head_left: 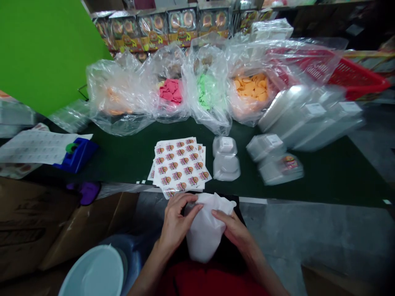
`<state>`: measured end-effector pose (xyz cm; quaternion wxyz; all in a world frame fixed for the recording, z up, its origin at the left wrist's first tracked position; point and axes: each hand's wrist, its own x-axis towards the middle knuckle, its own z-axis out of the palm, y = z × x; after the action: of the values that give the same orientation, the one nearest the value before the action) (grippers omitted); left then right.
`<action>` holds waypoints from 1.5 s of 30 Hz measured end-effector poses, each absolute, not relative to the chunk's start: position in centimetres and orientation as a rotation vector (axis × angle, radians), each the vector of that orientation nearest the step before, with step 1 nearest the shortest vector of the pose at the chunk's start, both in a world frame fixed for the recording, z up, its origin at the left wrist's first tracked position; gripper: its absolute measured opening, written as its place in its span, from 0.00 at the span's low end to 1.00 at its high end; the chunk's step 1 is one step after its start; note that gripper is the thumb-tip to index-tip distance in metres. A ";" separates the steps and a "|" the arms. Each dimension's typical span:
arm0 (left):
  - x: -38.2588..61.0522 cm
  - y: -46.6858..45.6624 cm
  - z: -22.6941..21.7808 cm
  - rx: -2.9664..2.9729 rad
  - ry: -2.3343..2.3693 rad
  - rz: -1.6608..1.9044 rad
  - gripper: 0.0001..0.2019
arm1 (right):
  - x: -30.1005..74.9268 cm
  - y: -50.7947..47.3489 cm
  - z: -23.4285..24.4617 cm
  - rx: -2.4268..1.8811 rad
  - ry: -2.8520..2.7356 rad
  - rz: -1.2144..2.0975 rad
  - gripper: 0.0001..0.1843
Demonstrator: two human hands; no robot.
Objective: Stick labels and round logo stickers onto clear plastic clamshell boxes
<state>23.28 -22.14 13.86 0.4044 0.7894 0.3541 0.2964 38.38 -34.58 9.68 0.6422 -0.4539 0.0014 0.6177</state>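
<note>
Both my hands are on a white bag (203, 236) in my lap, near edge of the scene, just short of the green table (123, 158). It's soft, matte, translucent-ish plastic, wide and crumpled at the top, rounded at the bottom; can't tell what's in it. My left hand (175, 225) has its fingers curled, pinching the bag's top-left edge; my right hand (235, 231) lies along the right side w/ fingers closed against it. Just beyond, on the table: a fanned stack of sticker sheets (180, 166) w/ burger pics, and right beside it a small clear clamshell box (226, 159), closed, looks empty. Far row, left to right, open clear bags: pale orange pieces (115, 100), pink pieces (170, 91), green pieces (205, 91), orange pieces (251, 88). Right of those, stacks of clear lidded boxes (308, 116), contents blurred, and a red basket (354, 77) far right under plastic.
</note>
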 end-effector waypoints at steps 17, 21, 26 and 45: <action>22.7 -23.5 14.4 2.296 0.898 0.768 0.06 | 37.9 -35.3 9.5 -0.949 0.122 1.399 0.31; 22.9 -23.4 14.5 2.258 0.840 0.768 0.06 | 38.4 -35.8 9.2 -0.980 0.092 1.431 0.30; 23.1 -22.9 14.8 2.258 0.781 0.706 0.07 | 39.0 -36.1 8.6 -1.045 0.084 1.430 0.28; 23.6 -23.2 14.4 2.092 0.849 0.680 0.07 | 39.1 -35.7 9.1 -1.075 0.173 1.445 0.29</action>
<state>23.57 -23.18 14.40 0.3821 0.8199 0.3329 0.2664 39.12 -35.71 9.11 0.6181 -0.4671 0.0753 0.6278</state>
